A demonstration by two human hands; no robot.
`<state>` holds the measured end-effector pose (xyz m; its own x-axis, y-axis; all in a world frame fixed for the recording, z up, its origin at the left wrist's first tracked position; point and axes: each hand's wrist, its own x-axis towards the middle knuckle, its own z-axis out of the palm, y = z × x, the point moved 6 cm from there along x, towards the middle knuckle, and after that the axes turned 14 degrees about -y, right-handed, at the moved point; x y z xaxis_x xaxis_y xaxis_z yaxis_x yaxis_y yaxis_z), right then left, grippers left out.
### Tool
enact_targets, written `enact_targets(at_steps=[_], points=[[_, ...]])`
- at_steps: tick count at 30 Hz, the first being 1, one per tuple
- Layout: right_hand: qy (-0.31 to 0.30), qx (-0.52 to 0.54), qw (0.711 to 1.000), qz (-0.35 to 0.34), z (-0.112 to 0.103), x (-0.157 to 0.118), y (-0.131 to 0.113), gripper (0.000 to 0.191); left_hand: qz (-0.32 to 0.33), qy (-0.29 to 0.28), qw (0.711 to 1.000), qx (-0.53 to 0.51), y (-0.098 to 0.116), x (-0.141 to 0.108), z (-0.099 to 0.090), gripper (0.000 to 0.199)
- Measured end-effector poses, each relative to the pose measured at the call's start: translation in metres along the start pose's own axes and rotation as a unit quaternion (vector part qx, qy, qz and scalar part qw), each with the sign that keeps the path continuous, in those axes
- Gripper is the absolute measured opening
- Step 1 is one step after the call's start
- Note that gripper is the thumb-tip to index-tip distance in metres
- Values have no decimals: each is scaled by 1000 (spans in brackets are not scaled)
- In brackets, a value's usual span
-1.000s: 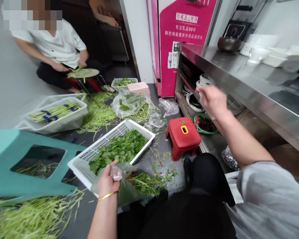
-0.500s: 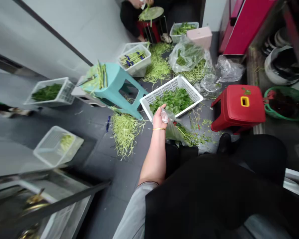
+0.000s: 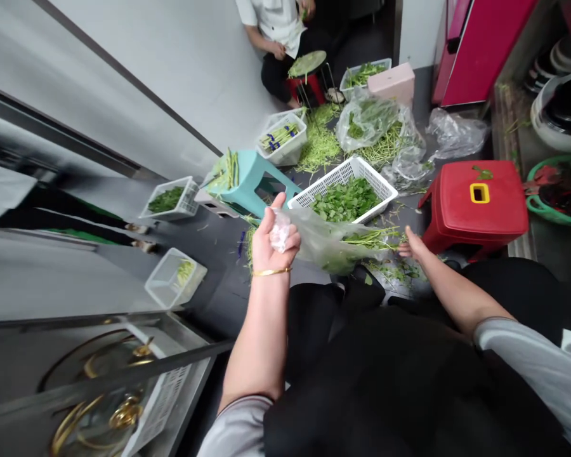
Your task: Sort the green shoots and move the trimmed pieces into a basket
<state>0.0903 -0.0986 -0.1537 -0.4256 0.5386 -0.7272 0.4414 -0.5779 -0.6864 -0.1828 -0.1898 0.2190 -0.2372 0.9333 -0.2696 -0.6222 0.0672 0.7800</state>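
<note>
My left hand point(image 3: 275, 240) is raised, its fingers closed round the bunched end of a clear plastic bag point(image 3: 321, 240). The bag stretches to the right, with long green stems point(image 3: 374, 239) of a leafy herb sticking out of its far end. Close by the stem ends is my right hand point(image 3: 413, 246), thumb and fingers apart; whether it touches the stems I cannot tell. Just beyond the bag sits a white slotted basket point(image 3: 389, 192) on the floor, with loose green leaves point(image 3: 347, 200) in it.
A red stool point(image 3: 480, 206) stands at the right, a turquoise stool point(image 3: 248, 184) at the left. Trimmed stalks point(image 3: 318, 146) and bags cover the floor behind. A seated person point(image 3: 278, 32) works at the back; another person's legs point(image 3: 76, 212) show at left. A metal rack point(image 3: 185, 368) fills lower left.
My left hand has come closer and to the left, drawing the bag out sideways. My right hand has come into view beside the stems. The camera view has shifted.
</note>
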Motion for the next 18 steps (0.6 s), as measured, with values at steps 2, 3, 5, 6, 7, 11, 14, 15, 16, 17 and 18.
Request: enact_targets(at_steps=[2,3,5,6,7,11,14,15,16,17,18], points=[[-42,23,999,0,3,18,-16,78,4,-7,1000,20,0,-13,2,43],[-70,25,997,2,9,26,-21,75,4,-4,1000,24,-3,-15,-1,43],[-123,11,992,16,22,37,-18,61,1,27,999,25,-15,-13,-20,45],[-141,-2,990,29,27,39,-9,52,-5,61,998,21,-23,-9,-36,46],[-147,-20,988,45,28,41,3,44,-14,104,994,14,-30,-5,-55,47],[-74,-103,983,136,-11,44,66,31,7,258,966,-34,-41,16,-139,47],[0,-141,975,174,-55,66,85,32,106,335,935,-51,-21,24,-187,45],[19,-148,973,175,-66,81,83,33,138,359,922,-46,-11,24,-200,46],[34,-151,973,172,-74,99,78,35,159,379,911,-36,-1,22,-210,47],[46,-150,973,169,-78,120,71,38,179,393,902,-24,9,19,-219,48],[54,-145,974,166,-79,144,63,42,180,393,902,-4,19,16,-228,49]])
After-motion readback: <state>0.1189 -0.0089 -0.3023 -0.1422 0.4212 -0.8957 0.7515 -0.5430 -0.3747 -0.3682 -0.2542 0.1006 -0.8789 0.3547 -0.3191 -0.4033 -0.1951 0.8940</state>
